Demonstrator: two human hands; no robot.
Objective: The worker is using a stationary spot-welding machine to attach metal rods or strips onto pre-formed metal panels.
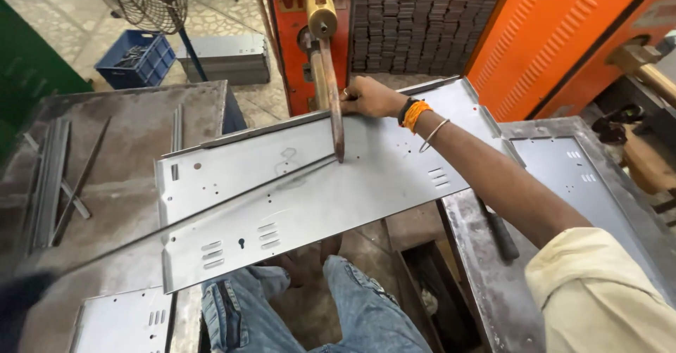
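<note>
A long grey sheet-metal panel (317, 198) with slots and small holes lies tilted across my lap, between two tables. My right hand (370, 98) grips its far folded edge, right beside the welder's copper electrode (333, 106), whose tip rests on the panel. A thin metal strip (211, 209) runs along the panel from the electrode tip down to the lower left. There my left hand (21, 304) shows only as a dark blurred shape closed around the strip's end.
A worn steel table (134, 121) on the left carries loose metal strips (49, 177). Another panel (570, 177) lies on the right table, next to a dark-handled tool (500, 233). Orange machine housing (556, 36), stacked metal parts (415, 22), a blue crate (134, 57) and a fan (151, 1) stand behind.
</note>
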